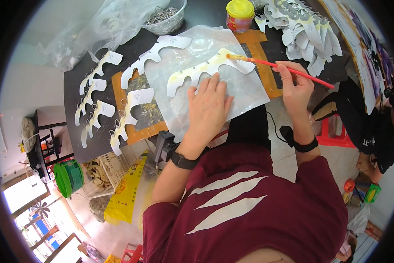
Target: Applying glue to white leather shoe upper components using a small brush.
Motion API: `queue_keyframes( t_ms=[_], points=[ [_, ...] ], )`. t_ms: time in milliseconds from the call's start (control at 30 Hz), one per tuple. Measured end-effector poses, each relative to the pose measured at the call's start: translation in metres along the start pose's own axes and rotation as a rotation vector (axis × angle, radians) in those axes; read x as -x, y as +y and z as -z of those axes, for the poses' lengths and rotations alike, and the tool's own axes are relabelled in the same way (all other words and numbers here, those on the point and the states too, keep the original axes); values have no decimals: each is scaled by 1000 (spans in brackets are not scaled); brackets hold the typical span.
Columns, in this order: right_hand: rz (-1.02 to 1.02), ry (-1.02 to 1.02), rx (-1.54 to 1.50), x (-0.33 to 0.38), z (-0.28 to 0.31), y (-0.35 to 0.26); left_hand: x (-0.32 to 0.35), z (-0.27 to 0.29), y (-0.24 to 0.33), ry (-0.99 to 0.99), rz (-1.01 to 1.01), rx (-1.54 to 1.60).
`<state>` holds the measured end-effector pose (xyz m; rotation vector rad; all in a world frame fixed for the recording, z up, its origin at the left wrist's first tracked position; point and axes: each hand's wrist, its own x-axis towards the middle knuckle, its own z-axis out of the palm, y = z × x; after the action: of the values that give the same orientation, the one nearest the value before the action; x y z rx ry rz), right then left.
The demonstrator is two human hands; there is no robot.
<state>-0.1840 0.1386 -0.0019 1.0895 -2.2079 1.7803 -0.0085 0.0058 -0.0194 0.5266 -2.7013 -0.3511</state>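
Observation:
Flat on the near edge of a white scalloped paper strip (212, 65) lies my left hand (208, 103), fingers stretched out. The strip has yellowish smears along its far edge and rests on a clear plastic sheet (247, 94). My right hand (297, 90) grips the red handle of a brush (260, 62). Its yellow-coated bristles touch the strip near its right end. Just beyond the sheet's left edge is another scalloped strip (155, 52), with no rings visible. Further left, several similar strips, including one nearer me (129, 116), carry metal rings.
Behind the sheet stand a clear bowl (164, 26) of metal rings and a yellow-lidded jar (240, 16). A crumpled plastic bag (102, 28) lies far left. Ringed strips form a pile (311, 37) at far right. A person in dark clothes (359, 122) is close on the right.

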Motion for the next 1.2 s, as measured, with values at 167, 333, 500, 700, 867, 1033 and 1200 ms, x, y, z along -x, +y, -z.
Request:
queue_keyframes(
  t_ms=[167, 333, 500, 700, 867, 1033, 1200],
  points=[
    [-33, -83, -59, 7, -8, -12, 0, 0, 0, -11, 4, 7],
    [-64, 6, -46, 1, -1, -2, 0, 2, 1, -1, 3, -1],
    [-11, -113, -182, 10, -20, -14, 0, 1, 1, -16, 19, 8],
    [-77, -48, -144, 6, -16, -12, 8, 12, -11, 25, 13, 88],
    [-43, -87, -83, 6, -12, -9, 19, 32, -28, -5, 98, 18],
    [-59, -153, -168, 13, -27, -19, 25, 27, -31, -23, 98, 19],
    [-145, -73, -128, 6, -21, -15, 28, 28, -31, -12, 80, 11]
  ],
)
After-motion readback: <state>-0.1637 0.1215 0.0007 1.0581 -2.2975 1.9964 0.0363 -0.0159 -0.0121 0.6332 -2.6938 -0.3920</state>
